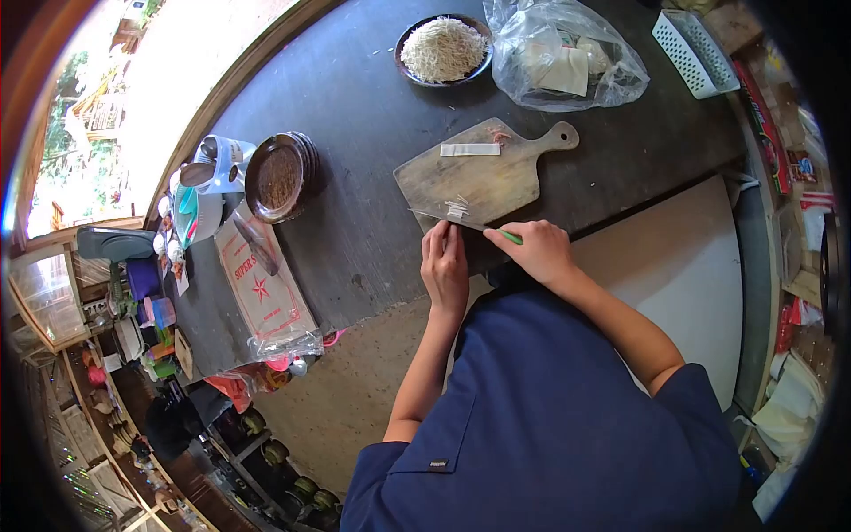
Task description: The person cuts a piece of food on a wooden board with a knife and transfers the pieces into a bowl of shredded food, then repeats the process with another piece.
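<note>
A wooden cutting board (505, 182) with a handle lies on the dark table. My right hand (540, 252) is closed round the green handle of a knife (449, 219), whose blade lies over the board's near edge. Just below the blade, my left hand (444, 260) has its fingers pressed together; what they hold, if anything, is hidden. Thin white strips (456, 207) lie on the board beside the blade. Farther up the board are a white rectangular piece (471, 150) and some small reddish bits (500, 136).
A dark bowl (405, 66) heaped with white shreds (445, 50) stands at the back beside a clear plastic bag (625, 75). A white perforated basket (695, 55) is at the back right. Stacked brown dishes (278, 177) and a printed packet (264, 286) lie to the left.
</note>
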Demonstrator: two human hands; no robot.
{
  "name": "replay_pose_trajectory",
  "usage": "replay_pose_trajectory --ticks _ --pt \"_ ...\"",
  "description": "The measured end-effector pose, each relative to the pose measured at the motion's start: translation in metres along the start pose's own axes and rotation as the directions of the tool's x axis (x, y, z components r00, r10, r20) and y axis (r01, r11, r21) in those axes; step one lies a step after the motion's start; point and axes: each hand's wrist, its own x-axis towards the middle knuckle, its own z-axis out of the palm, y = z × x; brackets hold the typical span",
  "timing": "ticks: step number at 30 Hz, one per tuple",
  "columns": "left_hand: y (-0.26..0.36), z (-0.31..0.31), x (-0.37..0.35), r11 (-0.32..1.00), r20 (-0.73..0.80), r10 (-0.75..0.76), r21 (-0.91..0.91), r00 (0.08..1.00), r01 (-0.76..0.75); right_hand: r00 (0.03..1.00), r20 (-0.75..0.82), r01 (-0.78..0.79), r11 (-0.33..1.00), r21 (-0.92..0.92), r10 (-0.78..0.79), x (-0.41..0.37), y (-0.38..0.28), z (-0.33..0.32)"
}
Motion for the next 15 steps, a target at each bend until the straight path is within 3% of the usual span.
replay_pose_trajectory --ticks 4,7,9,12,15 --pt "-0.006 0.001 -0.001 1.0 0.018 -0.014 -0.008 1.0 0.014 0.998 -0.065 0.025 0.998 0.057 -0.022 -0.021 0.0 -0.017" --pt "-0.005 0.004 0.0 1.0 -0.022 0.008 -0.002 1.0 -0.008 0.995 0.037 -0.088 0.996 -0.006 0.088 -0.029 0.006 -0.027" --pt "-0.002 0.005 0.0 0.999 -0.05 0.041 0.015 0.998 -0.04 0.997 -0.082 0.013 0.995 0.1 -0.005 -0.017 0.013 -0.003" --pt "-0.003 0.001 0.0 1.0 0.018 0.014 0.016 1.0 -0.015 0.997 -0.075 0.0 1.0 0.029 0.002 -0.002 0.0 0.008" --pt "-0.012 0.005 -0.005 1.0 0.0 0.031 -0.001 1.0 -0.031 0.998 -0.058 -0.025 0.997 0.071 0.029 -0.021 0.0 -0.012"
